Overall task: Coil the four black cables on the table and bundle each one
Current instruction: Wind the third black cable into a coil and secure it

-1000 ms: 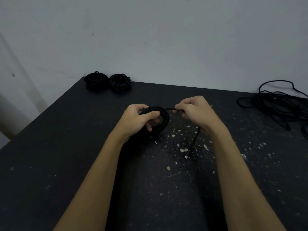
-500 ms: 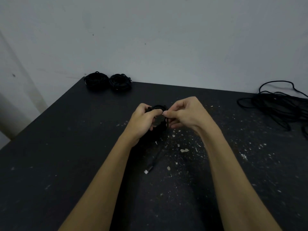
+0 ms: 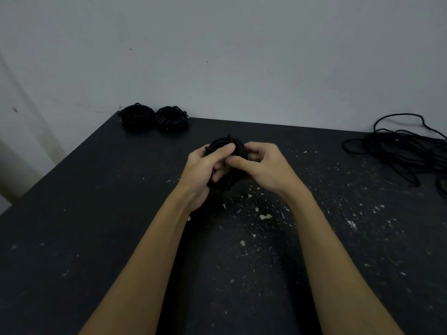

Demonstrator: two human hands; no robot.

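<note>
A person's left hand [image 3: 205, 169] and right hand [image 3: 262, 165] close together around a coiled black cable [image 3: 227, 163] held just above the middle of a dark, paint-flecked table [image 3: 96, 201]. The left fingers curl through and over the near side of the coil; the right thumb and fingers pinch its right edge, apparently working the tail end around the loops, though the end itself is hidden. The cable looks light, limp and a little springy, likely to unwind if the grip slackens, so the soundest hold seems to be across the whole stack of loops with one hand while the other wraps. At the far left corner, against the wall, two finished bundles [image 3: 154, 117] sit side by side, touching or nearly so. Well apart at the far right, a loose tangle of cable [image 3: 401, 151] sprawls toward the table's edge, not yet coiled.
</note>
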